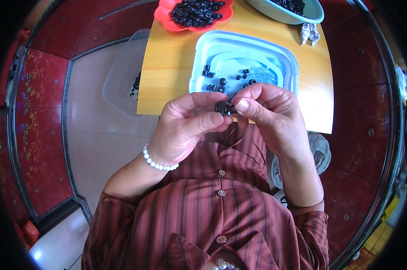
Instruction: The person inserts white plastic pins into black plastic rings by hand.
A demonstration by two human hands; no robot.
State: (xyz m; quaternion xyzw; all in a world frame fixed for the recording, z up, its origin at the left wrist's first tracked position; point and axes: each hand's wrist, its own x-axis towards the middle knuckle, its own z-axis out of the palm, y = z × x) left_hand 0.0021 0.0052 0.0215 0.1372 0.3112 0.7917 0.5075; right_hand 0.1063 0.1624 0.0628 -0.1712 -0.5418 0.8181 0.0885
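Note:
My left hand (181, 123), with a white bead bracelet on its wrist, pinches a small round black part (220, 107) between thumb and fingers. From the other side, my right hand (277, 114) grips a small black piece (231, 109) between thumb and forefinger, its end against the round part. Both hands meet just above the near edge of a light blue tray (198, 58). Inside the tray lie several loose black pieces (222, 82). The fingers partly cover both held pieces, so their exact kind cannot be made out.
A red scalloped bowl (162, 17) full of black ring-like parts (196, 12) stands at the table's far left. Far right is a pale blue basin (298, 19) of black parts, beside a crumpled whitish cloth or paper (309, 34). A clear plastic bin (115, 85) sits left of the wooden table (167, 67).

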